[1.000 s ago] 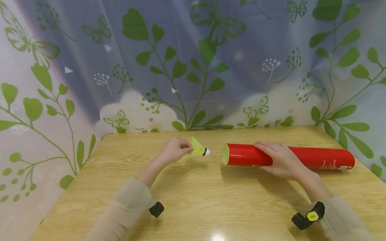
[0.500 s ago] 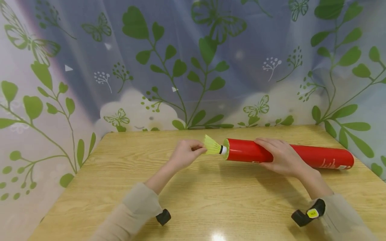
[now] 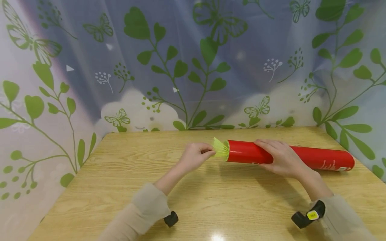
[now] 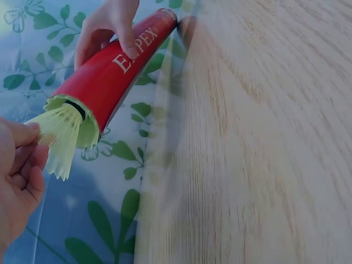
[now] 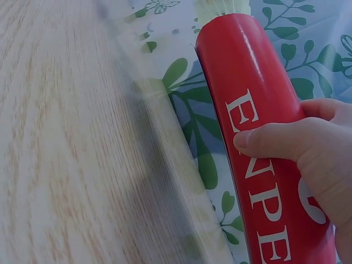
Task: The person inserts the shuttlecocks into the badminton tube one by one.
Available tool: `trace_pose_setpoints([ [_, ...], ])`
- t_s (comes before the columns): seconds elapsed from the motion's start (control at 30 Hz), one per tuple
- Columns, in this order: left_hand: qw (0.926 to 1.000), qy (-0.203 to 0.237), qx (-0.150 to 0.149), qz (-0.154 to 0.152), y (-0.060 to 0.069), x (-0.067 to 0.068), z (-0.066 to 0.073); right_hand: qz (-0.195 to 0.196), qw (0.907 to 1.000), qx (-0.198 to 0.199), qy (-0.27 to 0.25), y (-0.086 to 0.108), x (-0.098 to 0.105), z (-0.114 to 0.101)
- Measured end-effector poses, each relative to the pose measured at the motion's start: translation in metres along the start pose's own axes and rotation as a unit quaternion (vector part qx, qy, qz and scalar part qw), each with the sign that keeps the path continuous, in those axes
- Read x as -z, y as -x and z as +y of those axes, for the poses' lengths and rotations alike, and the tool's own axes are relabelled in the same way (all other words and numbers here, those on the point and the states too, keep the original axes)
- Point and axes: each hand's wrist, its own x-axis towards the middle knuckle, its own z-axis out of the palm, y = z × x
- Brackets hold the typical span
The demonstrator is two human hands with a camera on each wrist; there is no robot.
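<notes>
A yellow shuttlecock (image 3: 220, 148) sits partway in the mouth of a red tube (image 3: 244, 151). By the edge of its skirt, my left hand (image 3: 196, 156) pinches it between thumb and fingers. In the left wrist view the shuttlecock (image 4: 61, 129) shows its black band just inside the rim, and its tip is hidden in the tube. My right hand (image 3: 281, 159) grips the tube around its body. The right wrist view has the thumb of that hand (image 5: 308, 140) lying across white letters on the tube (image 5: 247, 71).
A light wooden table (image 3: 229, 197) lies under both arms. Behind it hangs a curtain (image 3: 187, 77) with green leaves and butterflies. The tube's far end is low over the table's right side, while its mouth is tilted up.
My left hand has moved right with the shuttlecock, whose white tip and black band have gone into the tube. The tube's mouth has risen slightly; the right hand keeps its grip.
</notes>
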Motion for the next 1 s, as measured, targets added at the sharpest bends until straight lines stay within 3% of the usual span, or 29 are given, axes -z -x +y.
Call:
trace_pose_setpoints([
  [0.27,0.9998,-0.002,-0.021,0.002,-0.003,-0.012,0.003,0.007,1.0000,0.005,0.001,0.001,0.000,-0.001],
  [1.0,0.9994,0.018,-0.021,0.019,-0.009,-0.031,0.008,0.041,0.9990,0.015,-0.002,0.003,-0.001,0.000],
])
